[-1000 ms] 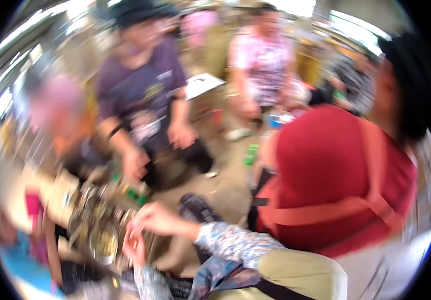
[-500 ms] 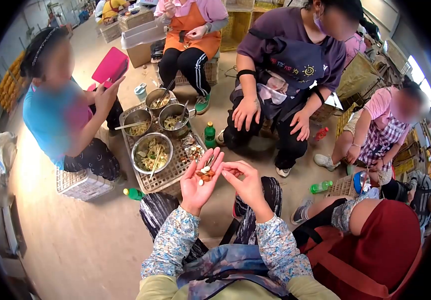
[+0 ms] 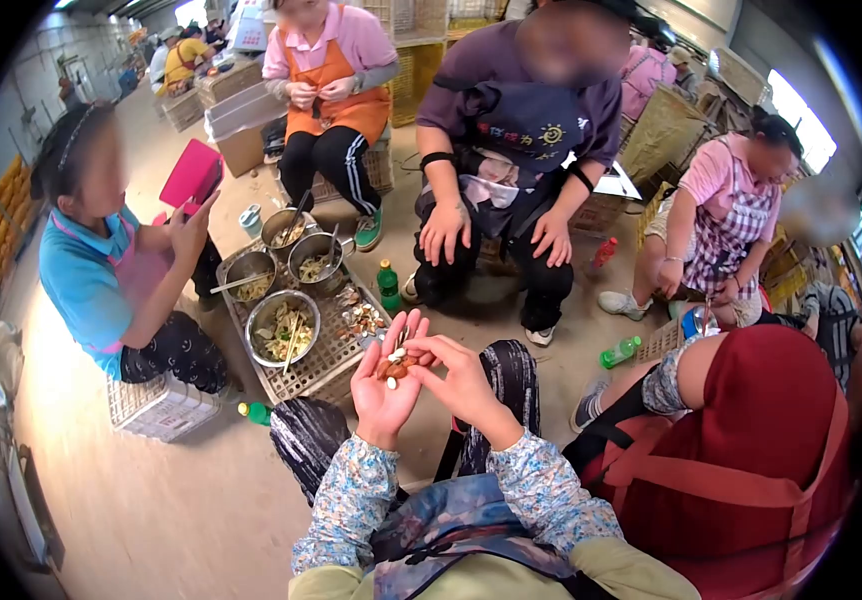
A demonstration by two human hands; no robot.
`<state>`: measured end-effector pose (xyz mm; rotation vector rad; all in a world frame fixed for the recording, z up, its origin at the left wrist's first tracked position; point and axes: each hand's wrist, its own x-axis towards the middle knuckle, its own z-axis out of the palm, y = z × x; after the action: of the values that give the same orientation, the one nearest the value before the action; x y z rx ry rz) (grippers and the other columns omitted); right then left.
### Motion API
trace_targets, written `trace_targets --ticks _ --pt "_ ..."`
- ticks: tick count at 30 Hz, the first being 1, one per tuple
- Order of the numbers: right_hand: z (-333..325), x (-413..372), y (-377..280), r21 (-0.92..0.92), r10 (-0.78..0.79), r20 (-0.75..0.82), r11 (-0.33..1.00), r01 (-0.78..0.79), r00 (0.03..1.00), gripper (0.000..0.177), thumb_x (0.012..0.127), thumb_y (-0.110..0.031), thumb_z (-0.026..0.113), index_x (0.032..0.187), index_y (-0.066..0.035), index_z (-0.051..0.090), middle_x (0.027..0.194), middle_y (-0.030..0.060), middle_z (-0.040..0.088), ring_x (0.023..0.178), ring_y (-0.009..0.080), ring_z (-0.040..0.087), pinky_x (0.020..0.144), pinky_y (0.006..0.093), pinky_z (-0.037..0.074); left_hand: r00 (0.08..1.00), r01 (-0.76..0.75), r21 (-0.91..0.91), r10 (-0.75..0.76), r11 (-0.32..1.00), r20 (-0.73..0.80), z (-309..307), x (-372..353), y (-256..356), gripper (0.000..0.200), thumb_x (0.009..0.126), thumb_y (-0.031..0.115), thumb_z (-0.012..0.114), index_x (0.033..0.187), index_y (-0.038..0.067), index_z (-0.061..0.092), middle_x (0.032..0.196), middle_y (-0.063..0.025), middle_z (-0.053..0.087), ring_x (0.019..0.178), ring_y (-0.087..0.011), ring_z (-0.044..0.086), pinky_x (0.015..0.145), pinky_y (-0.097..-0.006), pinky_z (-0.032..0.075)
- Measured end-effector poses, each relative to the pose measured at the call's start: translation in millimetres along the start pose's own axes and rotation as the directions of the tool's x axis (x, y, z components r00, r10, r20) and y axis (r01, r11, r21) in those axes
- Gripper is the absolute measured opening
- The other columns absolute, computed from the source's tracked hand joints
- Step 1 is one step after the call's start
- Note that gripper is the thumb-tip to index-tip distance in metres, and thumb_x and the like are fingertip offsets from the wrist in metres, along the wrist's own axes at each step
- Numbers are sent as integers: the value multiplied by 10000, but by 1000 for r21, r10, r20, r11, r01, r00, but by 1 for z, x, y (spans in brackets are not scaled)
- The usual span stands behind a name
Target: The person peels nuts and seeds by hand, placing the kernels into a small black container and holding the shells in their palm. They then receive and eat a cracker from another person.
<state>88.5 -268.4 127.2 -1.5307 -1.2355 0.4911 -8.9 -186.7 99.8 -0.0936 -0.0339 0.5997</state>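
My left hand (image 3: 379,408) is held palm up above my knees, its fingers stretched forward. A small pile of nuts and seeds (image 3: 395,370), brown and white, lies in that palm. My right hand (image 3: 466,385) reaches across from the right, with thumb and fingertips drawn together at the edge of the pile. Whether a piece is pinched between those fingertips I cannot make out. Just beyond my hands, on a plastic crate (image 3: 329,378), are scattered shells or scraps (image 3: 361,318) and a steel bowl (image 3: 248,336) of food with chopsticks laid across it.
Three smaller steel pots share the crate, including one pot (image 3: 315,283) with a spoon. Green bottles (image 3: 388,285) stand or lie on the floor. A person (image 3: 521,150) sits opposite, hands on knees. Another person (image 3: 101,260) at left holds a pink container (image 3: 191,173). A red bag or seat (image 3: 761,420) is at right.
My right hand has moved left, bringing its fingertips from beside the left palm onto the edge of the nut pile. The camera view has shifted somewhat. The person in orange has brought both hands together.
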Motion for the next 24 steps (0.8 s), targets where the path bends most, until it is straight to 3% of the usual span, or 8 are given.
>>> trace_targets --ticks 5,6,11,13,17,19,21,24 --pt "-8 -15 6 501 60 -46 865 -29 997 364 809 43 612 1162 -3 537 999 42 597 917 120 574 853 263 459 999 50 -94 -48 994 25 -21 -5 1 432 956 145 348 1357 -14 347 1313 -162 450 1262 -264 393 1067 -388 311" --pt "-10 -17 5 520 63 -61 854 -23 996 345 817 43 605 1154 7 537 1013 49 593 919 124 579 858 264 460 979 -30 79 45 996 -201 4 -9 -10 367 941 87 391 1291 -11 442 1104 -118 550 995 -202 547 876 -307 460" --pt "-9 -22 8 635 46 -65 773 6 997 245 865 15 572 1108 17 544 1021 71 594 966 138 587 843 269 486 981 78 321 -15 944 -194 -10 -15 -9 259 931 119 486 1157 4 543 820 -16 548 552 -52 386 432 -170 308" --pt "-5 -24 19 358 10 -155 933 47 988 186 867 -61 597 1050 -27 579 986 50 602 933 142 589 821 283 479 972 101 598 48 795 -228 1 -25 -18 249 943 142 468 1143 21 553 792 40 544 503 20 353 373 -139 234" --pt "8 -25 31 192 -105 -251 969 156 962 164 789 -33 610 952 -20 612 899 74 565 835 209 574 746 313 467 972 42 842 172 539 -159 -15 -25 -17 279 940 210 494 1142 30 564 938 21 616 559 61 410 397 -123 209" --pt "6 -27 32 188 -106 -218 971 148 970 176 772 -14 599 947 4 605 894 99 565 833 234 578 731 324 470 964 52 868 201 493 -172 -3 -28 -30 225 927 224 527 1057 56 601 678 109 477 490 47 324 387 -141 182" --pt "5 -30 30 6 -195 -234 979 202 953 191 754 3 587 944 18 600 897 117 565 828 268 577 734 337 465 951 143 948 226 284 -211 16 -42 -33 334 918 251 505 1067 -30 607 936 -103 648 831 -189 596 718 -304 482" --pt "1 -34 28 -20 -195 -232 980 196 953 205 747 -11 579 948 17 608 888 139 572 827 301 571 734 362 456 966 132 952 180 277 -186 23 -45 -46 365 934 309 478 1104 0 570 934 -71 613 836 -172 580 712 -283 474"
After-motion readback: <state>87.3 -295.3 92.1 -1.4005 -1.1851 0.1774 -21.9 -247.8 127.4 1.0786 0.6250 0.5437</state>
